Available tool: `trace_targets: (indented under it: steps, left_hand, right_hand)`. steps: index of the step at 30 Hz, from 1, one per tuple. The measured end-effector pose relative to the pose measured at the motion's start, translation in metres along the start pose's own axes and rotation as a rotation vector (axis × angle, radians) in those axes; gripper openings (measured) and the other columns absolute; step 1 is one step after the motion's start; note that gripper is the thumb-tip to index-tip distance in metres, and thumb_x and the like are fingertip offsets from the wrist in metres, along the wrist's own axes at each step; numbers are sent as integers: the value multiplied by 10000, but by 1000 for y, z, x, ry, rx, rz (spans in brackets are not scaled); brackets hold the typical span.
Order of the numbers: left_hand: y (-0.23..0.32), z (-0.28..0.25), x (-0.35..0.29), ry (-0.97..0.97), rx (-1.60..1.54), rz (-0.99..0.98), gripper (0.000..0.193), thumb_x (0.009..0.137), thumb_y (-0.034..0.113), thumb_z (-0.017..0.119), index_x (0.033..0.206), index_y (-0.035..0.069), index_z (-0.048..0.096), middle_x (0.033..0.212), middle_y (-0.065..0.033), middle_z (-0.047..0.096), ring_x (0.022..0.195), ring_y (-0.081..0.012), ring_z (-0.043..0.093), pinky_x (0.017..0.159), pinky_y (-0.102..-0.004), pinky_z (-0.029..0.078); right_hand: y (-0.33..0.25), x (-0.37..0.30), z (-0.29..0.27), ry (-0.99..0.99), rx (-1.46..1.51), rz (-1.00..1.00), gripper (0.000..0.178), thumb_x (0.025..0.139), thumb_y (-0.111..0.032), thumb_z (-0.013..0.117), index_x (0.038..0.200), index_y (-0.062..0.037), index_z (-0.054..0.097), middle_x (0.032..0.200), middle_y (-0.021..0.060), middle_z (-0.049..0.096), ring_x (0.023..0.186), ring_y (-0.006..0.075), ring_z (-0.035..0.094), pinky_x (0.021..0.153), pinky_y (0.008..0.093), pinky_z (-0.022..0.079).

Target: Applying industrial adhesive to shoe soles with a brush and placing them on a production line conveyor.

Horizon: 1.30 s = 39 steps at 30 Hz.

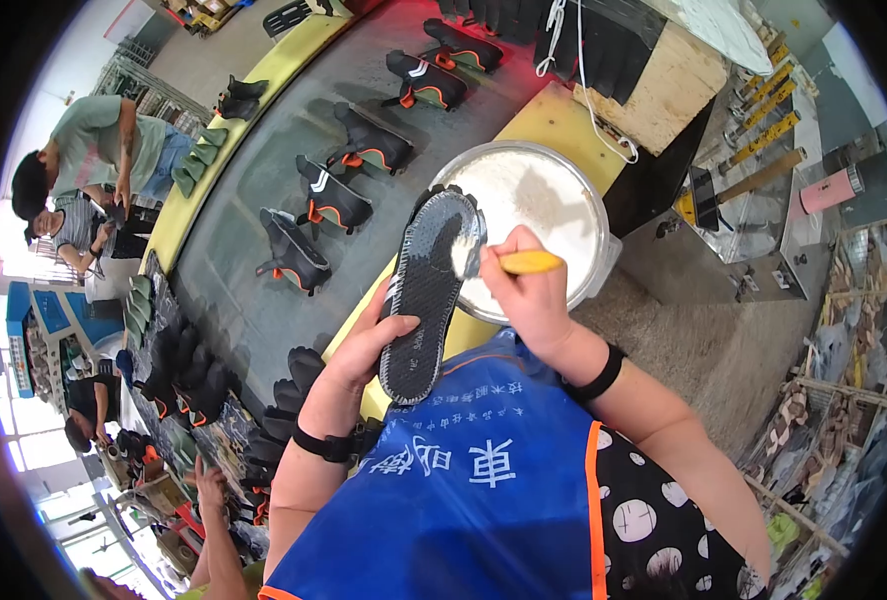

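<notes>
My left hand grips the side of a black shoe upper, its stitched underside turned up toward me. In my right hand is a brush with a yellow handle. The brush's whitish bristles touch the forefoot of the underside, near its right edge. A wet-looking sheen covers part of the toe area. Just beyond my right hand stands a round metal pot containing a white substance, partly hidden by that hand.
Black shoe uppers with orange trim stand in a row on a dark conveyor belt with yellow edges. More dark uppers crowd the left. Other people are across the belt; another person's hand is at lower left. A pink cup sits right.
</notes>
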<state>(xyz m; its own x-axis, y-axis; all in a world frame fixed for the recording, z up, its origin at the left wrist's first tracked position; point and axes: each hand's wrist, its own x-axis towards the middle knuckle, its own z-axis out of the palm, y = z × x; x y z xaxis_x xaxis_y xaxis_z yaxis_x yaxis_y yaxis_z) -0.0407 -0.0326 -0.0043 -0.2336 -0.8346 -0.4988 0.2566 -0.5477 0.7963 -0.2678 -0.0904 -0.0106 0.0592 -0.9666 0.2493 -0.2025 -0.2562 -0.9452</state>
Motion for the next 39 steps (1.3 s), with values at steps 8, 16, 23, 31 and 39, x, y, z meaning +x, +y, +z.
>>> trace_targets:
  steps: [8, 16, 23, 31, 39]
  left_hand:
    - [5, -5, -5, 69, 327, 155, 863, 786, 110, 701, 1550, 32, 308, 1365, -128, 547, 1218, -202, 549, 1042, -324, 432]
    - [21, -13, -15, -74, 206, -24, 846, 807, 136, 685, 1548, 4, 299, 1390, -132, 534, 1229, -195, 546, 1049, -329, 437]
    - [30, -9, -45, 56, -359, -402, 535, 880, 212, 642, 1341, -39, 542, 1145, -176, 702, 946, -239, 722, 846, -339, 591]
    - [18, -22, -49, 85, -437, -445, 551, 852, 220, 615, 1308, -83, 554, 1135, -235, 702, 929, -290, 733, 824, -365, 607]
    - [22, -29, -57, -1, -376, -401, 507, 877, 196, 626, 1318, -48, 576, 1164, -183, 703, 966, -240, 721, 862, -327, 583]
  right_hand:
    - [12, 35, -6, 69, -118, 12, 234, 884, -128, 693, 769, -25, 518, 624, 126, 577, 556, 279, 594, 551, 373, 455]
    - [15, 84, -12, -166, -148, -290, 183, 886, -151, 660, 824, -36, 531, 708, 152, 593, 651, 344, 611, 599, 401, 475]
    - [-9, 81, 10, -572, 60, -398, 149, 882, -118, 682, 855, -65, 545, 737, 112, 572, 699, 312, 596, 634, 372, 468]
    - [-25, 94, -9, -597, 249, -420, 121, 818, -29, 779, 911, -31, 701, 884, 59, 679, 866, 170, 653, 790, 317, 505]
    - [-15, 96, -37, -561, -105, -76, 91, 836, -95, 767, 880, -26, 727, 862, 73, 719, 827, 183, 687, 785, 308, 520]
